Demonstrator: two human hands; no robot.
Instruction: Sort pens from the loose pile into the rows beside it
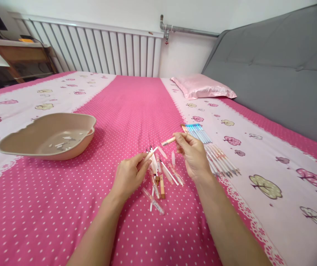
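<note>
My left hand (pixel 132 171) pinches a slim pen piece (pixel 151 152), cream with a white end pointing up to the right. Between the thumb and fingers of my right hand (pixel 193 153) is a cream pen barrel (pixel 168 141) with small dark print, its free end toward the left hand. The two pieces are apart. Below them on the bed lies a loose pile of pen parts: clear pinkish barrels (pixel 154 201), white refills (pixel 172 173) with dark tips, and an orange-brown barrel (pixel 162 187). The left hand covers part of the pile.
Rows of blue pens (pixel 198 133) and whitish pens (pixel 222 160) lie right of my right hand. At left stands a beige plastic basin (pixel 47 129) with several small white and grey pieces inside. Further back are a pink pillow (pixel 202 87), a grey headboard (pixel 275 62) and a radiator (pixel 100 48).
</note>
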